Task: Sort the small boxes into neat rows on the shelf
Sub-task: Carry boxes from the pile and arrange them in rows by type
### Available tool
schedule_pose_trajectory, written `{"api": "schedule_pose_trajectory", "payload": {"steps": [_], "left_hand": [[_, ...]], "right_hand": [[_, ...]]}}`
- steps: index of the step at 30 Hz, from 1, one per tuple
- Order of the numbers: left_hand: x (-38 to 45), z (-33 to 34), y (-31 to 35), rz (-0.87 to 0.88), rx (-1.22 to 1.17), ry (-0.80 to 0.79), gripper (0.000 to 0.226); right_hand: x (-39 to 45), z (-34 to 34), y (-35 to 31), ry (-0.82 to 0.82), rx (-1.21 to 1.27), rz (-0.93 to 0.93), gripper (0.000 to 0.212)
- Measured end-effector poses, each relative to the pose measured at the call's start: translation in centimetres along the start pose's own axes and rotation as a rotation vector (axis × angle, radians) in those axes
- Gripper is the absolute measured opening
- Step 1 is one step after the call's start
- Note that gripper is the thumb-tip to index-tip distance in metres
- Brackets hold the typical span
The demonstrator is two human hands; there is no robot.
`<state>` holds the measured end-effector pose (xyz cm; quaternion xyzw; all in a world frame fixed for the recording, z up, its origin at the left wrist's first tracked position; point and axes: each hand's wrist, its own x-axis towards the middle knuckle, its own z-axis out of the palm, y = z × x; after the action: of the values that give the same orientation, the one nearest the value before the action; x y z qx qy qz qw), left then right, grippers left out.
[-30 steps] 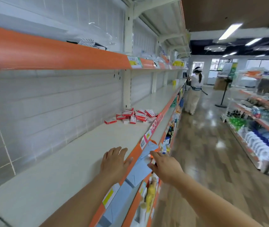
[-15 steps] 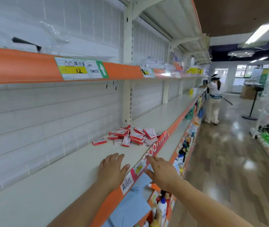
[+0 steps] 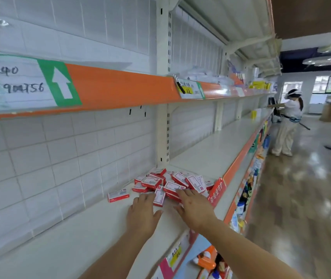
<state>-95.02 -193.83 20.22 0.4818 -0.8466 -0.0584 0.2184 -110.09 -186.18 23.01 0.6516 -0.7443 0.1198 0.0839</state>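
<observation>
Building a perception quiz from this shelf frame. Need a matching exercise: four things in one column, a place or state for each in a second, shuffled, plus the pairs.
Things:
1. lone box
2. left hand
3. right hand
4. box pile

Places or states:
A. heaped in disorder beside the upright post
B. fingers spread, reaching the pile's near edge by the shelf's front lip
C. lies apart, nearer the back wall
D. flat on the shelf, fingertips at a tilted box

Pairs: 1-C, 2-D, 3-B, 4-A

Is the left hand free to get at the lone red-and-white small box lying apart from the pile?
Probably yes. The left hand is open on the white shelf, and bare shelf lies between it and the lone red-and-white box, just to its left.
</observation>
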Motion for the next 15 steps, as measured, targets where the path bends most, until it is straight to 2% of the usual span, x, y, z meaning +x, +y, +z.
{"api": "schedule_pose_trajectory", "payload": {"steps": [15], "left_hand": [[5.7,4.3,1.4,-0.182,-0.020,0.096,0.062]], "right_hand": [[7.1,2.8,1.6,-0.015,-0.024,-0.003,0.042]]}}
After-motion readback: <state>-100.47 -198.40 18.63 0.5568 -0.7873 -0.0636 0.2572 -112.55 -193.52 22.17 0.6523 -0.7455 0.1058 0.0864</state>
